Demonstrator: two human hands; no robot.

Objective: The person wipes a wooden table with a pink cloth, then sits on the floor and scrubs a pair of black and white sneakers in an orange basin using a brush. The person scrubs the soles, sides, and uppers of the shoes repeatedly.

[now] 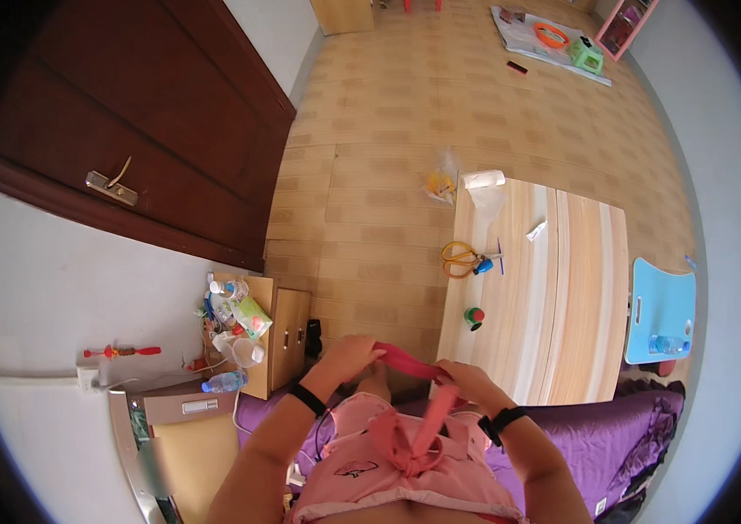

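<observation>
A red fabric strip [408, 361] is stretched between my two hands, above my lap. My left hand [352, 355] grips its left end. The other side is pinched in my right hand [467, 380], close to the near left corner of the wood-grain table [580, 295]. Below the right hand, a pink fabric tie [436, 412] runs down to a knot on the pink garment [344, 471] that I wear. Whether the strip and the tie are one piece cannot be seen. Each of my wrists bears a black band.
On the table lie scissors with yellow handles [457, 270], a small blue object [483, 266], a purple stick [500, 254], a green container with a red top [474, 318] and a white tube [536, 230]. A cluttered cabinet [265, 367] stands left. Purple fabric [567, 452] covers the seat.
</observation>
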